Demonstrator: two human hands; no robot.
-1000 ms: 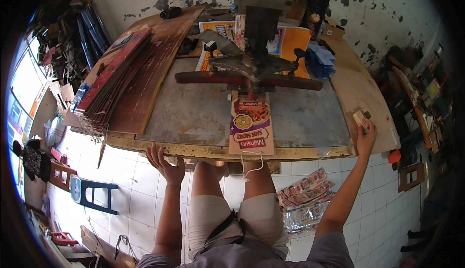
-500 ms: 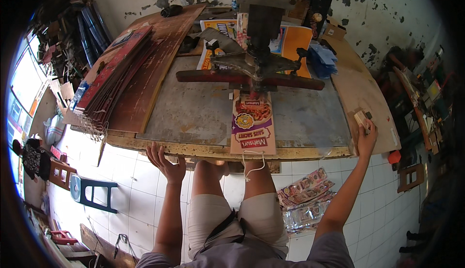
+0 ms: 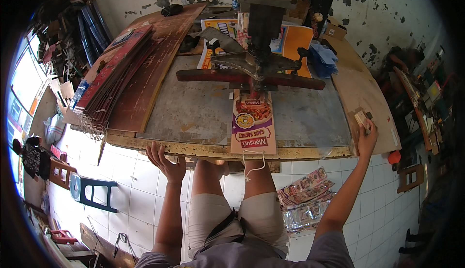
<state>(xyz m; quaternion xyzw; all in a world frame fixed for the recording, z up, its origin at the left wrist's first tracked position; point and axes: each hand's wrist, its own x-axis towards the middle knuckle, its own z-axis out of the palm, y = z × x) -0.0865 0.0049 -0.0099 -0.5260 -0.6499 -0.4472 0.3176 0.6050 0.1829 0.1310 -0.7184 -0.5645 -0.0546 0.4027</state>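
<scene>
My left hand (image 3: 167,164) rests at the front edge of the worktable (image 3: 184,150), its fingers spread and holding nothing. At the table's right side, my right hand (image 3: 366,139) has its fingers around a small wooden block (image 3: 360,119) with a dark knob on it. Between my hands, a printed hanging card (image 3: 253,122) lies on the grey metal plate (image 3: 193,108), a loop of white cord (image 3: 263,164) dangling from its near end over the edge. Above its far end stands a press head (image 3: 256,72) with a dark red crossbar, which hides that end.
Stacked red boards (image 3: 116,69) lean at the left of the table. Blue plastic sheets (image 3: 323,60) and orange printed sheets (image 3: 298,40) lie behind the press. On the floor are shiny sachet strips (image 3: 305,200) and a blue-green stool (image 3: 94,193). Another person (image 3: 404,57) is at the far right.
My hands, the card and the press look the same as before. At the far right, the other person's position has shifted slightly.
</scene>
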